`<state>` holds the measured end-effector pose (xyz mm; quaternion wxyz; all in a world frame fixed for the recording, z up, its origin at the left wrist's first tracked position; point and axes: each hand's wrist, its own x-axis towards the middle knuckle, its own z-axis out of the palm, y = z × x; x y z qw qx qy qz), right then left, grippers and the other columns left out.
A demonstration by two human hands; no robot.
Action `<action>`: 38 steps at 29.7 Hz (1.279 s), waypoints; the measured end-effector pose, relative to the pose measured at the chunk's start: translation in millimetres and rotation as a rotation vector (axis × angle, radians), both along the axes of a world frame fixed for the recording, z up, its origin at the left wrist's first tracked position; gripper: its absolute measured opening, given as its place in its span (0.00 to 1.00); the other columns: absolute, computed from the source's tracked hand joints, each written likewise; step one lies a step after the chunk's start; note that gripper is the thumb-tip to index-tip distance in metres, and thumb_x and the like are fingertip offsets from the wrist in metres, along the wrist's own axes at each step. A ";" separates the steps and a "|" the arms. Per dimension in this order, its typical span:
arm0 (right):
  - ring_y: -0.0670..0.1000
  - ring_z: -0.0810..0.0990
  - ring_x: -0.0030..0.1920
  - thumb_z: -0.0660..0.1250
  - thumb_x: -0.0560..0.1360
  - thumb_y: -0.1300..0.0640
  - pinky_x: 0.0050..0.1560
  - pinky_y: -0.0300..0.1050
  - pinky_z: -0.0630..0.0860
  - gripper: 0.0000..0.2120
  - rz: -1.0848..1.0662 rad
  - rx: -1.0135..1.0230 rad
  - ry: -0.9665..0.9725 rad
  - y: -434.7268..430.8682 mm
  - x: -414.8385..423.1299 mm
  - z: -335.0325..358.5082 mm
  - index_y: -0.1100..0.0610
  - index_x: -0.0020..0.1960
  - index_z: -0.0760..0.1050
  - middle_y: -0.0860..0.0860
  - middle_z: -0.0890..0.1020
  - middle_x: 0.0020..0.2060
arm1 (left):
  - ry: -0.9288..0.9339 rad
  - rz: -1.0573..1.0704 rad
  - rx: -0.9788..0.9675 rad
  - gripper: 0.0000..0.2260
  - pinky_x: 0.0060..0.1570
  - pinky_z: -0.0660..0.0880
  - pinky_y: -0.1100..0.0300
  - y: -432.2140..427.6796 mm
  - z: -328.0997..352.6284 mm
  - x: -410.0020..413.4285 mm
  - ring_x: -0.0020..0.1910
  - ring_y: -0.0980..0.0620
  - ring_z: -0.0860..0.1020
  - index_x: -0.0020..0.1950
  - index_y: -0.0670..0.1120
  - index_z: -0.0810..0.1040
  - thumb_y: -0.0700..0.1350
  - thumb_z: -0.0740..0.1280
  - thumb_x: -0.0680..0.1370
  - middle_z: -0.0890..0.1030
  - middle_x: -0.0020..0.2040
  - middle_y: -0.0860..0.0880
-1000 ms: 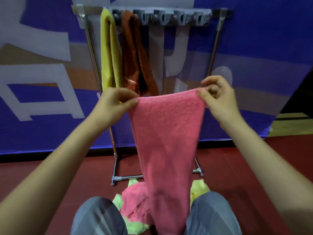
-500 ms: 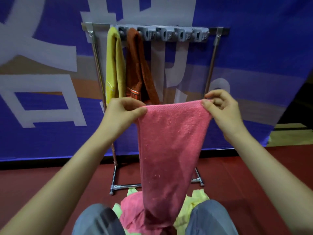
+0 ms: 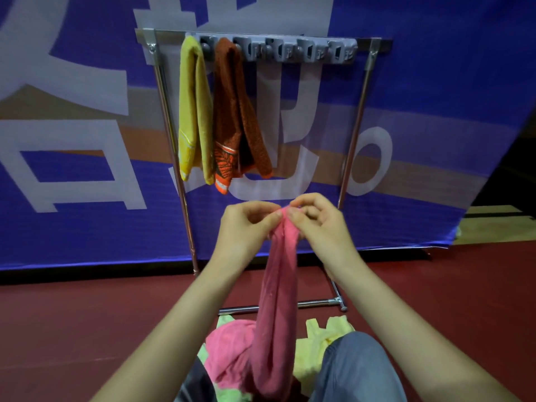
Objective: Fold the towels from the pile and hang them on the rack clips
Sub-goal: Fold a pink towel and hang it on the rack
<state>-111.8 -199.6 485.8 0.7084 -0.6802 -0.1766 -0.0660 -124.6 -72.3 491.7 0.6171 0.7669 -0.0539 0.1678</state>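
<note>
A pink towel (image 3: 277, 309) hangs folded lengthwise in front of me, its top corners pinched together. My left hand (image 3: 246, 227) and my right hand (image 3: 316, 224) meet at that top edge, both gripping it. Its lower end droops onto the pile (image 3: 232, 352) of pink, yellow and green towels between my knees. Ahead stands the metal rack (image 3: 359, 123) with a grey bar of clips (image 3: 301, 50) along the top. A yellow towel (image 3: 193, 111) and an orange-brown towel (image 3: 235, 117) hang from the leftmost clips. The clips to their right hold nothing.
A blue banner (image 3: 87, 140) with large white characters stands right behind the rack. The floor (image 3: 72, 329) is dark red. My knees in grey trousers (image 3: 356, 369) flank the pile. The rack's foot bar (image 3: 313, 303) lies on the floor just beyond the pile.
My hands came together and lowered, bringing the two top corners of the pink towel to meet, so the spread towel now hangs folded in half lengthwise.
</note>
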 end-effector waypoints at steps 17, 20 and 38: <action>0.53 0.80 0.33 0.44 0.67 0.36 0.36 0.43 0.78 0.31 0.407 0.191 0.317 -10.7 -2.6 -17.1 0.54 0.56 0.69 0.56 0.83 0.32 | 0.085 -0.268 0.017 0.08 0.44 0.76 0.70 20.8 -19.4 -11.2 0.40 0.63 0.80 0.43 0.50 0.81 0.36 0.69 0.70 0.84 0.34 0.59; 0.53 0.80 0.31 0.43 0.68 0.36 0.34 0.44 0.78 0.30 0.422 0.179 0.360 -13.8 -3.1 -19.0 0.54 0.56 0.69 0.57 0.83 0.31 | 0.161 -0.300 -0.048 0.07 0.43 0.77 0.66 22.5 -23.5 -12.8 0.41 0.58 0.81 0.45 0.47 0.81 0.36 0.68 0.71 0.84 0.35 0.56; 0.51 0.80 0.34 0.47 0.70 0.40 0.38 0.42 0.79 0.24 0.485 -0.005 0.363 -23.4 -7.9 -33.4 0.52 0.58 0.68 0.55 0.82 0.33 | 0.309 -0.276 -0.127 0.06 0.39 0.76 0.65 27.0 -37.6 -17.3 0.41 0.48 0.77 0.41 0.46 0.82 0.35 0.69 0.70 0.82 0.34 0.49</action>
